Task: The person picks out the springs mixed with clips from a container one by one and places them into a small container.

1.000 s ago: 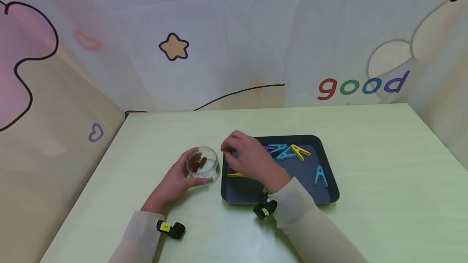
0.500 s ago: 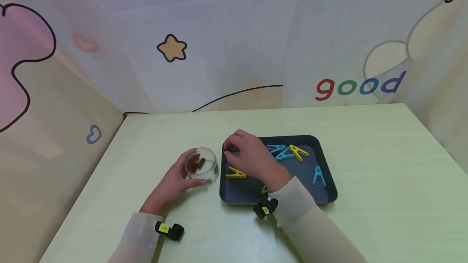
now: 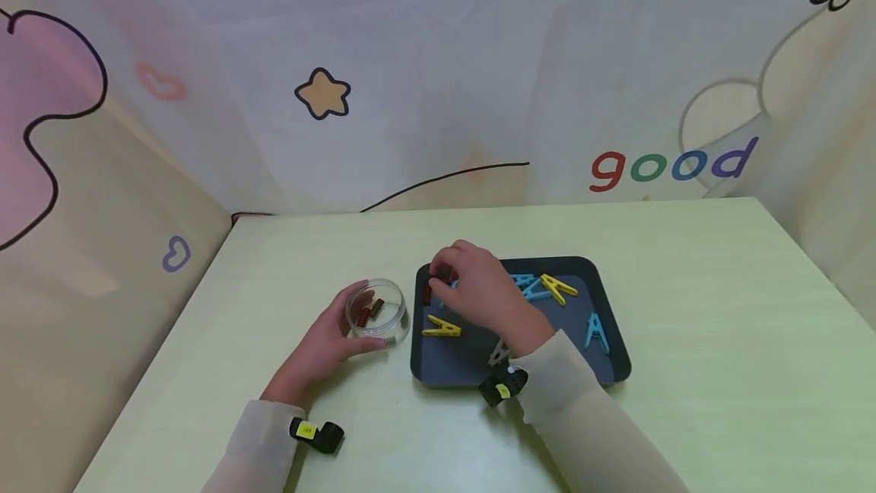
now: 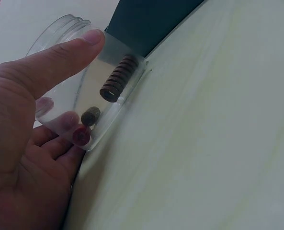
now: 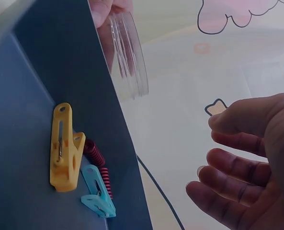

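My left hand [image 3: 337,326] holds a clear round jar [image 3: 395,319] upright beside the tray, thumb on one side and fingers on the other. Inside the jar, the left wrist view shows a brown spring [image 4: 117,81], a small dark spring [image 4: 90,116] and a red one [image 4: 82,135]. Above the left part of the dark tray [image 3: 448,367] is my right hand [image 3: 482,291], fingers loosely bent with nothing seen between them in the right wrist view. Near it in the tray lie red springs [image 5: 95,152], a yellow clothespin [image 5: 62,148] and a light blue clothespin [image 5: 99,191].
Farther right in the tray are more blue clothespins [image 3: 597,332] and a yellow one [image 3: 559,287]. A grey clothespin [image 3: 499,353] shows partly by the right wrist. The pale table [image 3: 718,326] meets a printed cloth backdrop [image 3: 424,82] at its far edge.
My right hand has shifted a little to the right over the tray, and a red spring now shows at the tray's left side. The left hand and jar have stayed in place.
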`<state>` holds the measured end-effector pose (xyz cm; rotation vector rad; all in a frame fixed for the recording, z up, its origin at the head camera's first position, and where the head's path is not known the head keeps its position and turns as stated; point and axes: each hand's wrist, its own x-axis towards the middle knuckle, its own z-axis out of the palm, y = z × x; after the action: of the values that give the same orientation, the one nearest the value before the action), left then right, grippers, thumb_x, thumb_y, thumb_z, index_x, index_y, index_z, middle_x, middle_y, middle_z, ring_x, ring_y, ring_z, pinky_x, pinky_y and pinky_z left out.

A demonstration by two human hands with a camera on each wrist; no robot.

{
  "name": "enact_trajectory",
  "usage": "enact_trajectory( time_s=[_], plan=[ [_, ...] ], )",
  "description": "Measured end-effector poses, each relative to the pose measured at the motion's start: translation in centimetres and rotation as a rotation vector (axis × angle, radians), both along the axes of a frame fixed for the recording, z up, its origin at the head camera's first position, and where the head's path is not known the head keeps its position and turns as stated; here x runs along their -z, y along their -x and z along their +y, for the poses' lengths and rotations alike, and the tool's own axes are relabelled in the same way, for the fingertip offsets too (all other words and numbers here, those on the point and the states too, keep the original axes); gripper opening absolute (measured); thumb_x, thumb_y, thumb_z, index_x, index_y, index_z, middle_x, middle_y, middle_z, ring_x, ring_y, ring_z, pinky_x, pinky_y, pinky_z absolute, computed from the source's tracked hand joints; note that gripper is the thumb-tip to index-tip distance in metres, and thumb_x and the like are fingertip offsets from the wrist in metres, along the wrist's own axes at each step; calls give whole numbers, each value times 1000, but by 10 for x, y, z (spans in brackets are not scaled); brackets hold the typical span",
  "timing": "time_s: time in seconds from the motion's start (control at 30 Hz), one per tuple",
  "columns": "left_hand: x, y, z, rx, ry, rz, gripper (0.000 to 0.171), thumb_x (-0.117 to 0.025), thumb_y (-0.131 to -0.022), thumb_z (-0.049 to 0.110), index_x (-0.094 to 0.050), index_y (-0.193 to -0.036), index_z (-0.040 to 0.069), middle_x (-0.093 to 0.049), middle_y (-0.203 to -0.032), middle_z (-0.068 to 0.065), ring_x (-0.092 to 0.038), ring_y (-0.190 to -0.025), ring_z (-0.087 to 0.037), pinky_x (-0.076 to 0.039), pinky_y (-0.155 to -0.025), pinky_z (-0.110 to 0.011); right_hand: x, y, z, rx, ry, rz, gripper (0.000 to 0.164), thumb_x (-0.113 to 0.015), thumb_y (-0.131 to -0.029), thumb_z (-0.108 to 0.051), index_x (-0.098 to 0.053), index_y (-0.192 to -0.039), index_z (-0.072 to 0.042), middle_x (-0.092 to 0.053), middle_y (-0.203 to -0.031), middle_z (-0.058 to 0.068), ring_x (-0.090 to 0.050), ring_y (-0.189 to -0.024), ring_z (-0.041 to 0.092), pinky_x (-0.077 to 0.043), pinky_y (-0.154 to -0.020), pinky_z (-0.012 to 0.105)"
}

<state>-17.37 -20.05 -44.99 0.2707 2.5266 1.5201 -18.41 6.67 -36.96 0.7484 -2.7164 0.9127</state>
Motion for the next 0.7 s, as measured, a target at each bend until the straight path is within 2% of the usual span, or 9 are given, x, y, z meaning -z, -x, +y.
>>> enact_trajectory(
  time_s=[0.47,0.7],
  plan=[
    [0,-1,-1,9,-19,13,96,-86,-72,31,-27,-148,32,-41,-152,-2,-33,-145,-23,-23,-120,-49,-2,4,6,56,42,-11,12,-66,-89,-21,-69,-99,-14,-63,-98,2,-58,-80,16,-52,-70,29],
    [0,0,-1,8,-17,8,95,-85,-72,32,-28,-147,33,-41,-152,-1,-32,-145,-22,-22,-120,-49,-2,8,11,59,72,30,10,-65,-89,-18,-69,-97,-13,-63,-95,4,-58,-80,17,-53,-71,31]
  ],
)
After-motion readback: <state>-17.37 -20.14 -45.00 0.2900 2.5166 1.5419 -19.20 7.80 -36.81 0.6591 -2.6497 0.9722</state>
